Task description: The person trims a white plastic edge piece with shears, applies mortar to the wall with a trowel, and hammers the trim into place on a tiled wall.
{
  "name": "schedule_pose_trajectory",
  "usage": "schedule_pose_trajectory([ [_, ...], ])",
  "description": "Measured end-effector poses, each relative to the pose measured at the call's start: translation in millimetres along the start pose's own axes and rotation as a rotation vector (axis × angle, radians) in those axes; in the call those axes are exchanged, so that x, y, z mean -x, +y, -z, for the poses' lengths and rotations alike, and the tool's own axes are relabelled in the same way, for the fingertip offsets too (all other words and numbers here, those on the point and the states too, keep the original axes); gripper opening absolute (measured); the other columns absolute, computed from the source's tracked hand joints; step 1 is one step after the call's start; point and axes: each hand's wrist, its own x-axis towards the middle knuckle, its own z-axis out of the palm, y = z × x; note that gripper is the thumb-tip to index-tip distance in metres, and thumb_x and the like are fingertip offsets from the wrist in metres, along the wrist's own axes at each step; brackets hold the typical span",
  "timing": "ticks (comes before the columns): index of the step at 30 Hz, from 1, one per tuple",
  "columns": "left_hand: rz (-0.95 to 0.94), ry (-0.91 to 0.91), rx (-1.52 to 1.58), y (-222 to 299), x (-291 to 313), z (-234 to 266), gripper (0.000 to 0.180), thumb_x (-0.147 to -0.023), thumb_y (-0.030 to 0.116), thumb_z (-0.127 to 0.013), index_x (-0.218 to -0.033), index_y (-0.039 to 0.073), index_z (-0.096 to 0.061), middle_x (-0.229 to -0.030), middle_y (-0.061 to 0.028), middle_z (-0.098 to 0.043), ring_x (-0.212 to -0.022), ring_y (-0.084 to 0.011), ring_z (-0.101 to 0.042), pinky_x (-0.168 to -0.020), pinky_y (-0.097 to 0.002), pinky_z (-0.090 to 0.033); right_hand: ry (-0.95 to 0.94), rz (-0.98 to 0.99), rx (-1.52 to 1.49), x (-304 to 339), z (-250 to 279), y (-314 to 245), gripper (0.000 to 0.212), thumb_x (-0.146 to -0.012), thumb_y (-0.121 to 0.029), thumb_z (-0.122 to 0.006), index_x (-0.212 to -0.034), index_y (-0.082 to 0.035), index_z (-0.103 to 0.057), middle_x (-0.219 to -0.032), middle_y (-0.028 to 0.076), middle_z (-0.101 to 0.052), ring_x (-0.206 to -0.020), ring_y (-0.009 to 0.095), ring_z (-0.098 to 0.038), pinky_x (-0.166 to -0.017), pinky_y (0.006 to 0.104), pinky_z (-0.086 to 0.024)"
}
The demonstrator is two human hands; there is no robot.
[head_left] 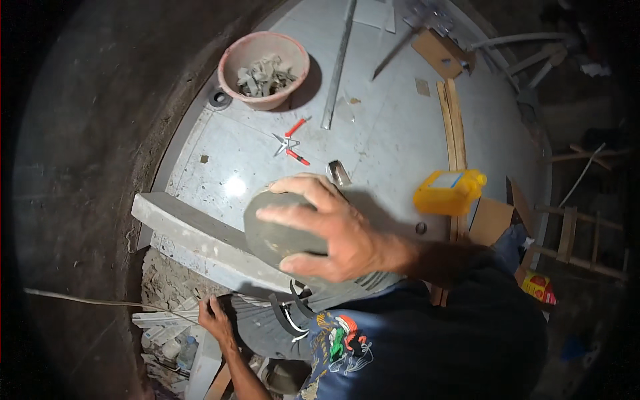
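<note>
Held right hand (339,237) spread wide over rounded grey surface (259,233).
Had left hand (215,321) half curled beside thin cable (100,301); could not tell whether gripping. Found scraps (267,75) already in pink basin (267,103), rubble (160,283) left loose beside grey beam (213,240), red-handled pliers (288,143) unused.

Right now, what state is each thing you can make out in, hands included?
Right hand: fingers spread over grey rounded thing
Left hand: fingers curled, hold unclear
Red-handled cutters: open
Pink bowl: upright, partly filled with pale scraps
Yellow jug: upright or lying, cannot tell
Grey bar: lying flat
Wooden strips: side by side
</note>
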Motion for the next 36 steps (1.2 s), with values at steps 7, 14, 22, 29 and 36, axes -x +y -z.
schedule_pose_trajectory([
  [7, -0.148, 0.225, -0.084, 45.0, 58.6, 44.8, 0.005, -0.087, 0.0, -0.068, -0.091, -0.001, -0.072, -0.089, -0.0173, -0.073, -0.076, -0.0347, -0.068, -0.075, -0.0405, -0.054, -0.393, 0.035, 0.241, -54.4, -41.3, -6.8, 0.071, -0.078, -0.029, -0.078, -0.14, -0.002, -0.057, -0.142, 0.025, -0.048, -0.132, 0.042, -0.048, -0.112, 0.0526, -0.04],
  [14, -0.104, 0.337, -0.219, 98.6, 135.2, 71.9, 0.013, -0.092, 0.018, -0.069, -0.099, 0.008, -0.07, -0.092, -0.0124, -0.07, -0.086, -0.0304, -0.07, -0.07, -0.0426, -0.055, -0.616, -0.141, 0.125, -96.6, -65.5, -23.9, 0.06, -0.104, -0.036, -0.056, -0.145, 0.007, -0.048, -0.145, 0.024, -0.049, -0.13, 0.037, -0.05, -0.112, 0.0484, -0.038],
  [22, 0.546, 0.503, 0.336, 198.0, 167.2, 66.8, 0.019, -0.097, 0.026, -0.067, -0.102, 0.008, -0.067, -0.089, -0.0154, -0.072, -0.079, -0.0367, -0.07, -0.07, -0.0462, -0.054, -0.953, -0.554, 0.216, -145.9, -52.2, -51.9, 0.055, -0.102, -0.037, -0.062, -0.129, 0.011, -0.061, -0.127, 0.02, -0.066, -0.113, 0.027, -0.06, -0.103, 0.0398, -0.045],
  [29, 0.915, 0.819, 0.393, 318.1, 215.8, 35.6, 0.02, -0.097, 0.03, -0.063, -0.102, 0.011, -0.068, -0.087, -0.018, -0.071, -0.083, -0.0426, -0.069, -0.074, -0.0504, -0.054, -1.374, 0.162, 0.91, -142.1, -0.9, -44.2, 0.058, -0.104, -0.05, -0.051, -0.117, 0.005, -0.061, -0.105, 0.032, -0.066, -0.098, 0.052, -0.061, -0.077, 0.0551, -0.049],
  [36, 1.365, 1.22, 0.504, 421.2, 347.5, 44.3, 0.013, -0.089, 0.019, -0.068, -0.096, 0.008, -0.07, -0.095, -0.0205, -0.072, -0.092, -0.0429, -0.069, -0.079, -0.051, -0.053, -1.882, 0.294, 0.594, -170.5, -8.6, -168.3, 0.048, -0.095, -0.038, -0.066, -0.129, -0.003, -0.064, -0.099, 0.021, -0.069, -0.088, 0.038, -0.068, -0.083, 0.042, -0.056],
])
